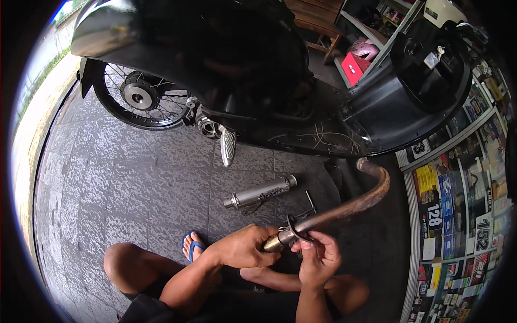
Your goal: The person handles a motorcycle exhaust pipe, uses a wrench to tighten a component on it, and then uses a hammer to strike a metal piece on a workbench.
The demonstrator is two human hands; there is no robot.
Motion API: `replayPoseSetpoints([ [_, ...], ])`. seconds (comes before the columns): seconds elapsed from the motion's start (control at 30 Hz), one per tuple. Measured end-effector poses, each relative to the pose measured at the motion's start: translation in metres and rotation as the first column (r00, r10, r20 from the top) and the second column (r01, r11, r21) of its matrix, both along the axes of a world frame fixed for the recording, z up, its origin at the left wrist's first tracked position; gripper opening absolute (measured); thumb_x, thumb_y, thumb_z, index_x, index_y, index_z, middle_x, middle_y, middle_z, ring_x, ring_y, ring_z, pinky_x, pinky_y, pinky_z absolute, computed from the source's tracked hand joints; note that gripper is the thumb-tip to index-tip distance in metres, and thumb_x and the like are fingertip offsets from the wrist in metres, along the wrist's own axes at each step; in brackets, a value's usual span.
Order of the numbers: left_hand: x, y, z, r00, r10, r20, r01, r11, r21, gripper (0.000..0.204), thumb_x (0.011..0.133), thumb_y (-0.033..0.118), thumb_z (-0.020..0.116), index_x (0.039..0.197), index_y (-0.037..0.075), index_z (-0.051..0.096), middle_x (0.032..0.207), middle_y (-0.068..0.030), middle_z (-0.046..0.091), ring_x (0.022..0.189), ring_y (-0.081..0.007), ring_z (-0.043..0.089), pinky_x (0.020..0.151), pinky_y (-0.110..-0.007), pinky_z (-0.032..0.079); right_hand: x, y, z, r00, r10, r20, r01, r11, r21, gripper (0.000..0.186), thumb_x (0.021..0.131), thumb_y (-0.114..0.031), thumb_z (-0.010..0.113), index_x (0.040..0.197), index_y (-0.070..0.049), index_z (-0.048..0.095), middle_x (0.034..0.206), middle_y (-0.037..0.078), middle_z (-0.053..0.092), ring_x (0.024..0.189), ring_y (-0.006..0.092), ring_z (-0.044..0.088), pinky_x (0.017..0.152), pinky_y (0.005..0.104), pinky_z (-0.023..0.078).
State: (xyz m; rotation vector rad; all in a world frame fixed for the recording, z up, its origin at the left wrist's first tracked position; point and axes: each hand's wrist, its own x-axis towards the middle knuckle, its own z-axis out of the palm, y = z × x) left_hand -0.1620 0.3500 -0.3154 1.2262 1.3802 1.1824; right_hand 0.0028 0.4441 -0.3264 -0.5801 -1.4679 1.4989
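Observation:
A bent, rust-brown exhaust pipe (353,207) lies across in front of me, its curved end up to the right. My left hand (242,246) is closed around its straight, brassy lower end. My right hand (320,255) pinches a dark metal bracket (291,225) that sits around the pipe, just right of the left hand. Part of the bracket is hidden by my fingers. On the tiles beyond lies a silver cylindrical muffler (263,191), apart from the pipe. A T-handle wrench (311,201) rests beside it, partly behind the pipe.
A black motor scooter (215,64) stands across the far side, with its spoked rear wheel (139,96) at left and silver footpeg (228,148) toward me. A glass display case (458,215) with packaged parts lines the right. A red box (355,68) sits on a shelf behind.

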Motion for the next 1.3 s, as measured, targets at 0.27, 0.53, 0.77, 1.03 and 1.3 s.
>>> replayPoseSetpoints([
  [0.27,0.009,0.006,-0.006,0.987,0.025,0.158,-0.025,1.0,-0.003,0.038,0.088,0.02,0.07,0.116,-0.001,0.055,0.064,-0.0071,0.057,0.062,-0.0163,0.061,0.056,-0.033,0.044,-0.001,0.0,-0.007,0.968,-0.147,0.201,0.031,0.872,0.489,0.019,0.088,0.002,0.07,0.105,0.006,0.064,0.098,0.014,0.066,0.078,0.0158,0.067,0.068,0.0253,0.057],
  [0.53,0.013,0.008,0.0,0.829,0.007,0.559,0.002,1.0,-0.016,0.067,0.093,0.016,0.064,0.146,-0.001,0.027,0.089,-0.0052,0.059,0.067,-0.0093,0.059,0.062,-0.025,0.051,-0.006,-0.004,-0.009,0.94,-0.243,0.241,0.103,0.873,0.477,0.015,0.09,-0.005,0.07,0.102,0.004,0.068,0.093,0.01,0.069,0.082,0.0154,0.065,0.073,0.0266,0.051],
  [0.77,0.016,0.008,-0.001,0.74,0.025,0.673,-0.032,0.999,-0.002,0.073,0.09,0.001,0.062,0.149,0.006,0.021,0.087,-0.0031,0.055,0.066,-0.0084,0.058,0.059,-0.023,0.049,-0.008,0.0,-0.004,0.939,-0.226,0.259,0.054,0.841,0.538,0.015,0.091,-0.006,0.069,0.101,0.005,0.067,0.09,0.01,0.069,0.08,0.0158,0.065,0.072,0.0273,0.052],
  [1.03,0.013,0.006,-0.006,0.687,0.014,0.727,-0.024,1.0,0.003,0.074,0.088,-0.003,0.061,0.149,0.007,0.02,0.085,-0.0049,0.055,0.063,-0.0096,0.056,0.056,-0.024,0.047,-0.012,0.003,0.001,0.947,-0.195,0.256,0.107,0.941,0.322,0.015,0.093,-0.007,0.067,0.101,0.005,0.067,0.089,0.011,0.07,0.077,0.016,0.066,0.071,0.0268,0.052],
  [1.3,0.006,0.005,-0.013,0.585,0.037,0.81,-0.078,0.997,0.011,0.044,0.106,0.044,0.034,0.126,0.005,0.039,0.077,-0.0077,0.057,0.053,-0.011,0.052,0.048,-0.023,0.044,-0.006,-0.002,-0.006,0.944,-0.18,0.277,-0.081,0.687,0.723,0.015,0.089,-0.001,0.069,0.103,0.001,0.068,0.09,0.015,0.069,0.075,0.0198,0.067,0.062,0.0307,0.054],
])
